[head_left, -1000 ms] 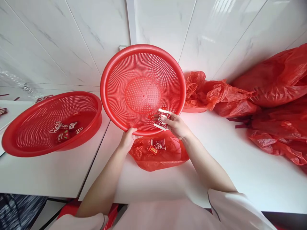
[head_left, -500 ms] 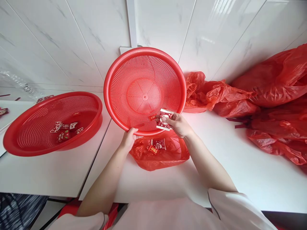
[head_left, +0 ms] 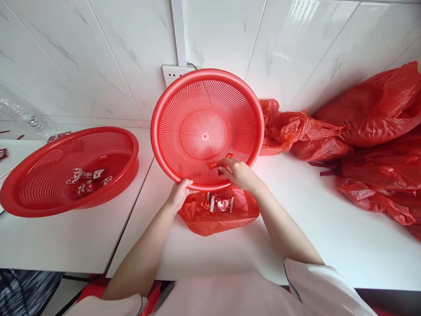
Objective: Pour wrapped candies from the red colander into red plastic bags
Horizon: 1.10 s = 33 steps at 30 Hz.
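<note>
A red plastic colander (head_left: pixel 158 127) is tilted toward me, and my left hand (head_left: pixel 179 193) grips its lower rim, thumb over the edge. Inside it, near the lower right wall, my right hand (head_left: pixel 238 171) has its fingers curled onto a small red packet with yellow lettering (head_left: pixel 213 165). A second small red packet (head_left: pixel 229 156) lies just above those fingers. Below the colander an open red plastic bag (head_left: pixel 210 226) holds a dark red and white wrapped snack packet (head_left: pixel 222 204) along with other packets partly hidden by the rim.
On the left stands another red colander (head_left: pixel 69 202) with several wrapped packets (head_left: pixel 87 184) in it. Filled red plastic bags (head_left: pixel 371 114) are piled at the right against the tiled wall. A socket strip (head_left: pixel 171 73) sits behind my colander. A seam divides the white tables.
The red and white snack packet has left my right hand and lies in the bag. My right hand is back in the colander at the small red packets. The colander appears slightly farther right.
</note>
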Available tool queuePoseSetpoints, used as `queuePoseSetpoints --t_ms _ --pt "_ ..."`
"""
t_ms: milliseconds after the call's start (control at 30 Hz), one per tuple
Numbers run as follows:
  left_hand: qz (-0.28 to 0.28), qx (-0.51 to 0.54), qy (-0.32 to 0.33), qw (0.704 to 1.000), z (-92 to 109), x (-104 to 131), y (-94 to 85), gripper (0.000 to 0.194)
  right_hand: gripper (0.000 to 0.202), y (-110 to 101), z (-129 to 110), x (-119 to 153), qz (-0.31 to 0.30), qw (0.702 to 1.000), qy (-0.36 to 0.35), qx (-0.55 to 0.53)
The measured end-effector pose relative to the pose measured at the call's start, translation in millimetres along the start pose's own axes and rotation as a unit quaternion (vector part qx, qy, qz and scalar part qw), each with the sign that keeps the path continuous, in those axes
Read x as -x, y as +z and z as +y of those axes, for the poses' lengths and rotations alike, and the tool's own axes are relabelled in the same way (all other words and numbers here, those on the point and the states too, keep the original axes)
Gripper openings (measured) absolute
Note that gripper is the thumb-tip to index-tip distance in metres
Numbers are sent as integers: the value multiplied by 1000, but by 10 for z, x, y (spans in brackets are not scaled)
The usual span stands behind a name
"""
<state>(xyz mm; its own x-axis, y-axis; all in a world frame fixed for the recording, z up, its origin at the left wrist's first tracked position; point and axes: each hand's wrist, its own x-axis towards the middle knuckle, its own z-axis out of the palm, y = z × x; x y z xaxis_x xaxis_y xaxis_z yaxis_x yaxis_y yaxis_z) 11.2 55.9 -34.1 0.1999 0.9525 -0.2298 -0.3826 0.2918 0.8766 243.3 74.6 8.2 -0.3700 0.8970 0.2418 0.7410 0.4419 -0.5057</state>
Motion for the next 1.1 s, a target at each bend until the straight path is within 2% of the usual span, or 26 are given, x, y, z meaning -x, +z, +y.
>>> queuePoseSetpoints --t_ms 100,167,300,433,567,667,767,867,1000,1067,1100 --pt "-17 -9 -10 1000 -22 42 69 13 30 196 44 -36 -16 991 15 134" --pt "-31 -12 -12 999 -37 64 111 16 31 264 27 -29 -46 988 4 148" --pt "-41 3 -26 999 -56 70 137 20 35 226 -94 15 -106 990 -91 28" --pt "-19 6 -36 999 -56 41 100 16 29 124 -196 23 -141 976 -138 -94" --pt "-13 12 -6 1000 -37 18 62 12 25 67 -204 13 -115 967 -100 -203" --pt "-8 26 -4 1000 -15 11 49 13 31 20 -177 18 -110 953 -59 -275" --pt "-4 33 -1 999 12 11 50 18 36 -44 -148 31 -109 941 -47 -316" --pt "-1 38 2 999 28 10 44 18 36 -125 -139 53 -127 941 -46 -312" --pt "5 40 0 999 14 -13 13 12 30 -247 -149 102 -199 941 -44 -269" --pt "9 38 7 999 5 -25 0 11 32 -292 -137 118 -198 942 -32 -268" --pt "11 36 9 999 2 -29 -3 10 32 -304 -122 119 -179 946 -26 -268"
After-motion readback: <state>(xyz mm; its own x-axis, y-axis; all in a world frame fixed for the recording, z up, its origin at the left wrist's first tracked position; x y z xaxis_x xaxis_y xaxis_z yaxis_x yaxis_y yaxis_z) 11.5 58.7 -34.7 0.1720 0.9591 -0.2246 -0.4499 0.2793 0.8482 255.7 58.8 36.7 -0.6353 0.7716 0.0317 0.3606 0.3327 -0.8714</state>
